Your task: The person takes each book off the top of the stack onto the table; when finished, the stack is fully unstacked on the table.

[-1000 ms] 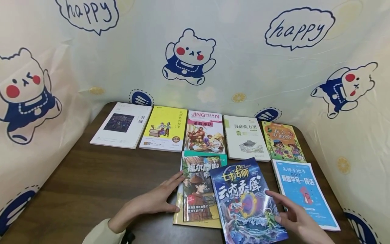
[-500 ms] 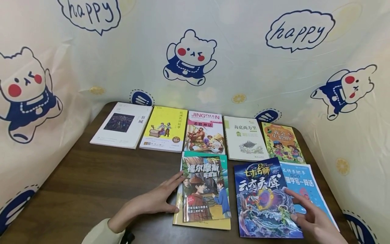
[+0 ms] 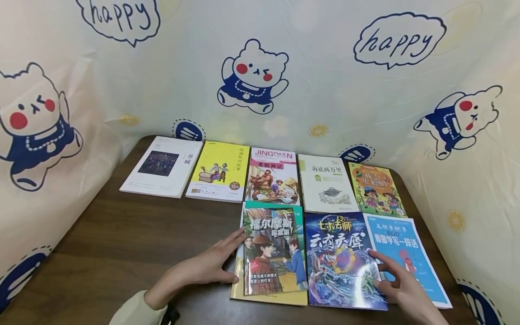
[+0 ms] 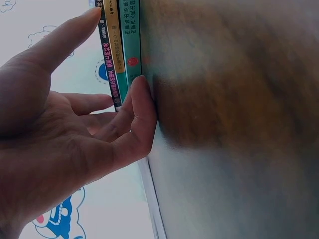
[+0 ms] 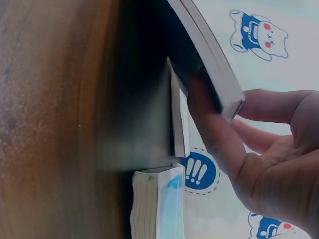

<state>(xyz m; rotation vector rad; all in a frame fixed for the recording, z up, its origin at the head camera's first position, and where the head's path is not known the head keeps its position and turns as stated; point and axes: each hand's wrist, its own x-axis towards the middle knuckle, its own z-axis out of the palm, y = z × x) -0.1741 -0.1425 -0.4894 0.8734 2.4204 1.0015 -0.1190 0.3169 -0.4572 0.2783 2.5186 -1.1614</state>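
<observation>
My right hand (image 3: 402, 284) pinches the right edge of a blue fantasy-cover book (image 3: 341, 271). In the right wrist view, the thumb and fingers lie on opposite faces of this book (image 5: 214, 59), and a dark gap shows between it and the table. My left hand (image 3: 209, 266) rests with relaxed fingers against the left side of a small stack. On top of that stack is a detective book (image 3: 270, 257); a yellow book (image 3: 284, 299) and a green book (image 3: 296, 208) show beneath. Their spines face my left hand (image 4: 89, 129) in the left wrist view.
Along the back lie a white book (image 3: 162, 183), a yellow book (image 3: 221, 162), a pink-topped book (image 3: 274, 176), a cream book (image 3: 329, 183) and an orange-green book (image 3: 378, 189). A light-blue book (image 3: 422, 271) lies at the right. Patterned cloth (image 3: 308, 90) surrounds the dark wooden table (image 3: 162, 225).
My right hand carried the blue fantasy book from over the stack rightward across the light-blue book, then back left between the two, straightening it. My left hand stayed put.
</observation>
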